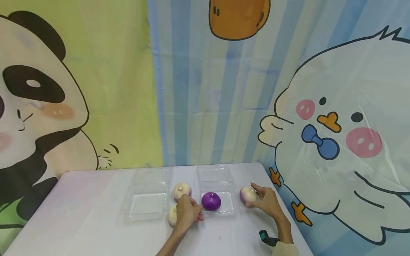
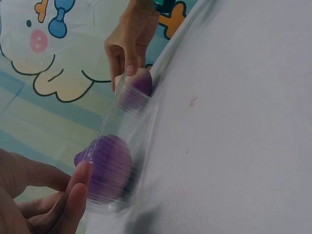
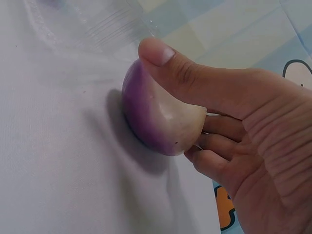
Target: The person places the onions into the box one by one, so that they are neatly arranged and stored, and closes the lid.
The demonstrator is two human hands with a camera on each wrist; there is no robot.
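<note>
My right hand [image 1: 268, 201] grips a white-and-purple turnip [image 3: 163, 114] at the right of the table, thumb on one side and fingers on the other. Beside it stands an open clear plastic box [image 1: 229, 209] with a round purple onion [image 1: 211, 201] inside. My left hand [image 1: 189, 210] pinches that box at its near left corner, fingertips [image 2: 83, 171] on the edge. Just behind the left hand sits a pale turnip [image 1: 181, 190], and another pale turnip [image 1: 172, 215] is partly hidden by that hand.
A second open clear box [image 1: 148, 206] lies to the left, its lid folded back. The white table [image 1: 96, 213] ends at a patterned curtain [image 1: 205, 106] at the back and right. A black strap with a small device [image 1: 268, 239] shows at my right wrist.
</note>
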